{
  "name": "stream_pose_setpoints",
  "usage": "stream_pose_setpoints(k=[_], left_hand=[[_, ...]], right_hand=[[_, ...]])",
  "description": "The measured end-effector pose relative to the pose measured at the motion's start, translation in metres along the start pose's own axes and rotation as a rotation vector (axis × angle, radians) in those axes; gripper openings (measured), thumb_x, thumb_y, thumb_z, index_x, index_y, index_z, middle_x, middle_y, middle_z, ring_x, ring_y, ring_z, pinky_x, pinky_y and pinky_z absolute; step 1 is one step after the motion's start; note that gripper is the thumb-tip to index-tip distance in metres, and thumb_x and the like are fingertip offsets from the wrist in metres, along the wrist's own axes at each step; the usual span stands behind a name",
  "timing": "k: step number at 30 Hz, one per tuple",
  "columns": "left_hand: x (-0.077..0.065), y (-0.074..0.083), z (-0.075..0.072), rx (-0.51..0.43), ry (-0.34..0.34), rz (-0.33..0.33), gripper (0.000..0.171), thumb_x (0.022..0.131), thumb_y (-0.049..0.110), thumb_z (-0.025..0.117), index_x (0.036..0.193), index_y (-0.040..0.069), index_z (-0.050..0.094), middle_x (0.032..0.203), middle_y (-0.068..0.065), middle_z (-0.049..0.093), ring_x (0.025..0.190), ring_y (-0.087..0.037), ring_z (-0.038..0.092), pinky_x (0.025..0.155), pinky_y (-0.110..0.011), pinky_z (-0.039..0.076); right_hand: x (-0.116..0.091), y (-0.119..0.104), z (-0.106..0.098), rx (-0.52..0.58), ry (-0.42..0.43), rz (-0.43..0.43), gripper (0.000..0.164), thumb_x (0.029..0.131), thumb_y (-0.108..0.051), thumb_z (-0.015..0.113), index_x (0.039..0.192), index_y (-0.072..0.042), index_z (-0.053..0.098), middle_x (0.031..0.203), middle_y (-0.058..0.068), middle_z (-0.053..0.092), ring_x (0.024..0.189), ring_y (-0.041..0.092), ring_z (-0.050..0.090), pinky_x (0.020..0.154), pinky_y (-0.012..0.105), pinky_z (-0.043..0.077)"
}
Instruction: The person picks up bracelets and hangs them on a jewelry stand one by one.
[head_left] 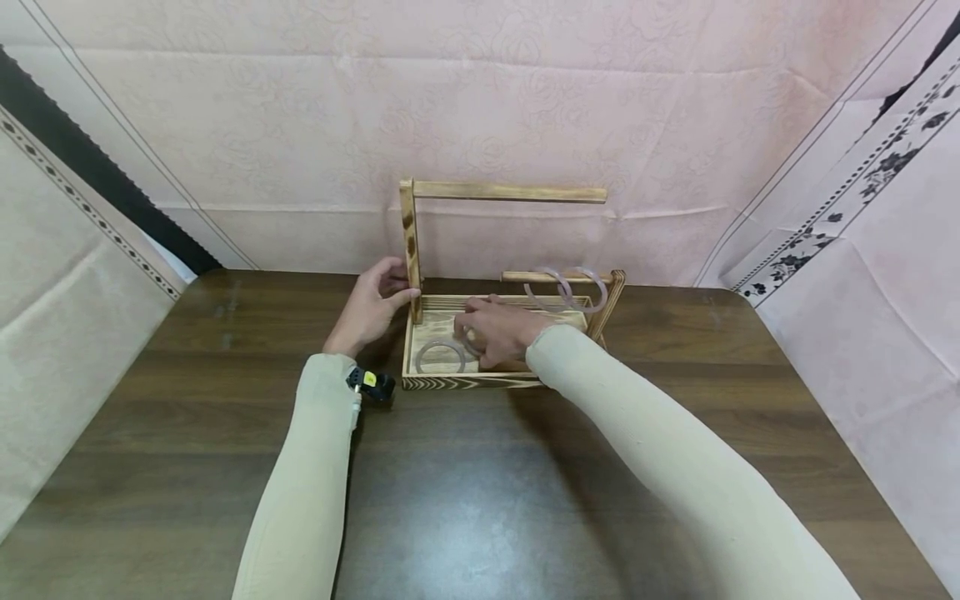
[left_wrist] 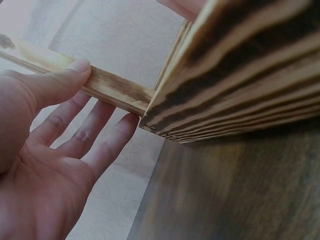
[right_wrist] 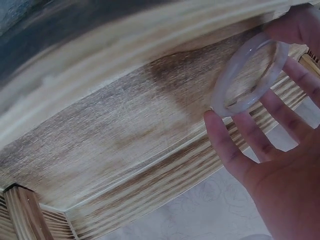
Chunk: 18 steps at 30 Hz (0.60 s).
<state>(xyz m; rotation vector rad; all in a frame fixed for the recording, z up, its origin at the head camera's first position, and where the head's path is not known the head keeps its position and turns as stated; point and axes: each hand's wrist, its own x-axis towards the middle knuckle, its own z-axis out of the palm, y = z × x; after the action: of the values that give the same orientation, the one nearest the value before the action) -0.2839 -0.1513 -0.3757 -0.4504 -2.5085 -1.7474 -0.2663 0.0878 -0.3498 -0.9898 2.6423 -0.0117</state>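
Note:
A striped wooden tray (head_left: 468, 382) with upright posts and bars stands near the table's back edge. My left hand (head_left: 371, 307) grips its left post (head_left: 410, 237), thumb on one side and fingers behind, as the left wrist view shows. Inside the tray, my right hand (head_left: 498, 329) holds a pale translucent bangle (right_wrist: 227, 77) between thumb and fingertips, tilted above the tray floor. Another bangle (head_left: 440, 342) is at the tray's left end. Two bangles (head_left: 603, 292) hang around the low bar (head_left: 517, 277) on the right.
From the left post, a long upper bar (head_left: 510, 192) runs rightward above the tray. A short slanted post (head_left: 609, 304) stands at the right end. Behind the brown wooden table (head_left: 465, 492) is a pale patterned cloth (head_left: 480, 108). A black device (head_left: 371, 383) sits at the left wrist.

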Motion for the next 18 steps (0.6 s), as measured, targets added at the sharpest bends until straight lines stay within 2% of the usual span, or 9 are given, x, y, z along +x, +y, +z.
stream_pose_setpoints(k=[2,4,8,13,18], left_hand=[[-0.0002,0.0006,-0.0001,-0.003,0.0,-0.001,0.036,0.098,0.008,0.067,0.133,0.006,0.057,0.127,-0.016,0.063,0.118,-0.03,0.062,0.103,-0.044,0.049],[-0.0003,0.001,-0.0001,-0.002,-0.001,0.0,0.036,0.098,0.008,0.067,0.132,0.006,0.057,0.127,-0.016,0.063,0.118,-0.031,0.062,0.103,-0.044,0.049],[0.0,0.0002,0.0,0.005,-0.001,0.002,0.035,0.098,0.009,0.067,0.132,0.005,0.057,0.127,-0.017,0.063,0.119,-0.031,0.061,0.104,-0.046,0.048],[-0.0005,0.0001,-0.0004,0.013,0.001,-0.004,0.035,0.098,0.009,0.067,0.132,0.005,0.057,0.127,-0.016,0.063,0.12,-0.031,0.061,0.105,-0.047,0.048],[-0.0004,-0.0005,-0.0006,0.009,-0.004,-0.003,0.036,0.099,0.01,0.067,0.133,0.005,0.057,0.128,-0.017,0.063,0.12,-0.031,0.061,0.106,-0.046,0.048]], right_hand=[[-0.0005,0.0,-0.0003,-0.005,0.0,-0.018,0.055,0.08,-0.022,0.084,0.13,-0.024,0.06,0.14,0.004,0.048,0.12,0.022,0.055,0.124,0.049,0.029],[-0.0014,-0.0005,-0.0007,-0.014,0.0,-0.03,0.055,0.081,-0.021,0.084,0.13,-0.023,0.06,0.138,0.004,0.049,0.113,0.018,0.058,0.129,0.05,0.018],[-0.0037,-0.002,-0.0011,-0.038,0.009,-0.049,0.055,0.081,-0.02,0.084,0.13,-0.022,0.06,0.134,0.003,0.05,0.102,0.015,0.058,0.129,0.049,0.019],[-0.0059,-0.004,-0.0016,-0.055,0.022,-0.055,0.053,0.082,-0.021,0.083,0.13,-0.022,0.059,0.134,0.003,0.05,0.104,0.015,0.057,0.127,0.047,0.025],[-0.009,-0.0057,-0.0023,-0.061,0.028,-0.05,0.053,0.082,-0.019,0.081,0.129,-0.022,0.059,0.137,0.004,0.048,0.103,0.015,0.058,0.12,0.047,0.037]])
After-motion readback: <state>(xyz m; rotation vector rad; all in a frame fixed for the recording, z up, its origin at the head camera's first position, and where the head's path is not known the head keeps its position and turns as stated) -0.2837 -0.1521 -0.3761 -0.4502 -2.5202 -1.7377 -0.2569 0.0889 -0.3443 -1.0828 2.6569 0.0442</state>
